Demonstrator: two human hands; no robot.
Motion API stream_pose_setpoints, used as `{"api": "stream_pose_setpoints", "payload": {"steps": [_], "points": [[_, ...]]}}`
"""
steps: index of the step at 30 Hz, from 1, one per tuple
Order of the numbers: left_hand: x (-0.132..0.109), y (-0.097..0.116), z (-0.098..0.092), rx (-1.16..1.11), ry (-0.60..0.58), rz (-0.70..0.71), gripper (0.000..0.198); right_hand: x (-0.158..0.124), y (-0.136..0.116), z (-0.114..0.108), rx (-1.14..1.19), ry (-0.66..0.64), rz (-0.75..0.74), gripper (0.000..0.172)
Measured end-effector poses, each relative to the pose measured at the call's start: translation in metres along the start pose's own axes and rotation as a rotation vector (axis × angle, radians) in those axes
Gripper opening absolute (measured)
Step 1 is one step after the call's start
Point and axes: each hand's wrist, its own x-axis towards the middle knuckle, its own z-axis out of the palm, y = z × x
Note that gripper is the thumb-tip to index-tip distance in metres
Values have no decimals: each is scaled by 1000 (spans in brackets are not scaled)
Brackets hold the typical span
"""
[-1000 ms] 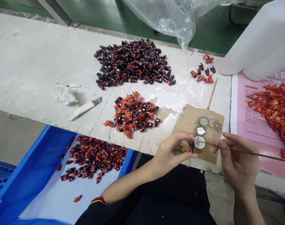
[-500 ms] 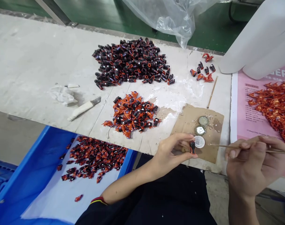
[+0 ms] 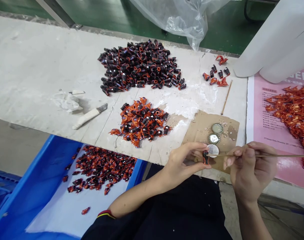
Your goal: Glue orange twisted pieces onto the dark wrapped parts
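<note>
My left hand [image 3: 184, 160] pinches a small black piece with orange trim [image 3: 205, 157] between thumb and fingers. My right hand [image 3: 250, 168] grips a thin wooden stick [image 3: 256, 155], whose tip reaches toward that piece, close to it or touching; I cannot tell which. Just behind the piece lies a white round disc [image 3: 213, 150] on a torn cardboard sheet [image 3: 199, 133]. Two metal bottle caps [image 3: 217, 128] sit on the cardboard beyond it. Part of the piece is hidden by my fingers.
Piles of black-and-orange pieces [image 3: 139, 66] lie on the white-stained table [image 3: 42, 60], with more in a blue crate [image 3: 52, 166] and on a pink printed sheet [image 3: 264, 126]. A knife [image 3: 89, 116], a white cloth [image 3: 67, 102] and a white roll [image 3: 274, 43] are nearby.
My right hand swung out to the right with the stick, then came back, bringing the stick's tip near the held piece. My left hand has barely moved.
</note>
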Motion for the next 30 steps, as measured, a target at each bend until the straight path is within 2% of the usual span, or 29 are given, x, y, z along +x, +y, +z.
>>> {"api": "stream_pose_setpoints", "payload": {"steps": [8, 18, 22, 30], "points": [[0, -1, 0, 2, 1, 9, 39, -1, 2, 0, 67, -8, -18, 8], [0, -2, 0, -2, 10, 104, 42, -4, 0, 0, 69, -9, 43, 6], [1, -2, 0, 20, 13, 102, 42, -4, -1, 1, 115, 3, -2, 8], [1, -3, 0, 61, 20, 96, 40, -6, 1, -1, 87, -32, 7, 11]]}}
